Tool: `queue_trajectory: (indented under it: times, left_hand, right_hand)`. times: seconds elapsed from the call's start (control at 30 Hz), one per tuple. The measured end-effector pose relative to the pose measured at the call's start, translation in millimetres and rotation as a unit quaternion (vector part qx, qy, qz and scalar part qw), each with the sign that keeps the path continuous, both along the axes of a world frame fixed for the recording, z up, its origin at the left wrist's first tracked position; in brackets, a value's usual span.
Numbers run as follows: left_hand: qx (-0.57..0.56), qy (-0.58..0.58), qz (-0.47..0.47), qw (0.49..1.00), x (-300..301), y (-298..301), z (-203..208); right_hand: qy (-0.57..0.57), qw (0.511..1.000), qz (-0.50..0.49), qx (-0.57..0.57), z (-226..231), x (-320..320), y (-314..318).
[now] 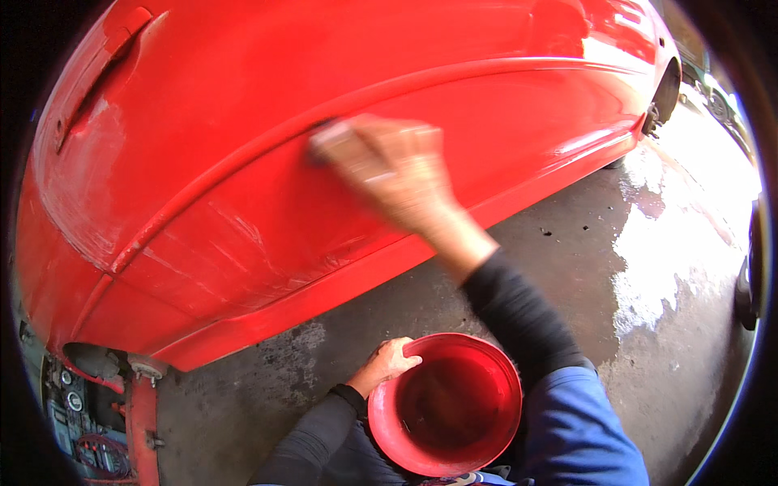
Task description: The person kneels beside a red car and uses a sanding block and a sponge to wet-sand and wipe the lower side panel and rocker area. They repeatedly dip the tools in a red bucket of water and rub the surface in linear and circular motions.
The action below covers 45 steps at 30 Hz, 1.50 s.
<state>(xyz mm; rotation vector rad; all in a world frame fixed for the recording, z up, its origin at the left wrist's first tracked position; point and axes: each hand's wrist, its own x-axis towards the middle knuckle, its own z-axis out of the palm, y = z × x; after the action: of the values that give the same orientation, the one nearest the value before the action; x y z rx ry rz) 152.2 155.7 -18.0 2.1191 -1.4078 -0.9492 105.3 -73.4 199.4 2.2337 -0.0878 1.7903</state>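
1. The step in hand looks like rubbing down the glossy, red, painted-metal car side (454,105), judging by the right hand (393,166) set against it and the pale, scuffed streaks on the lower panel to its left.
2. The right hand is smeared by motion; its fingers seem bent around a small, dark, flat pad (326,125), though the blur hides its full outline and material.
3. That pad lies beneath the fingertips, between hand and paintwork, just below the raised red moulding strip (421,79) that curves along the body.
4. The left hand (385,364) pinches the upper-left rim of a round, smooth red bowl (384,425), digits hooked over its edge.
5. The bowl sits low, close before the person's body and well apart from the pad, with dark-looking liquid (446,401) inside.
6. A stroke here would call for flat, even pressure following the panel's curve, the bowl held level meanwhile.
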Motion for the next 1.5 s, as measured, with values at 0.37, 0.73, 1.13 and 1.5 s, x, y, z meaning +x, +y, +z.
queue_trajectory:
  times: [0.37,0.73,1.13,1.5]
  left_hand:
    - [-0.070,-0.031,-0.018,0.997,1,-2,4]
    - [0.000,-0.051,-0.021,0.998,3,-11,2]
    - [-0.022,-0.027,-0.011,0.999,6,-2,-6]
    - [-0.097,0.006,-0.020,0.995,9,-6,1]
  right_hand:
    - [-0.207,0.969,-0.042,0.131,-17,18,80]
    - [-0.399,0.826,-0.183,0.352,-61,-109,-176]
    - [-0.043,0.959,-0.235,0.149,-98,-52,-48]
    - [-0.482,0.654,0.120,0.570,-82,-18,-19]
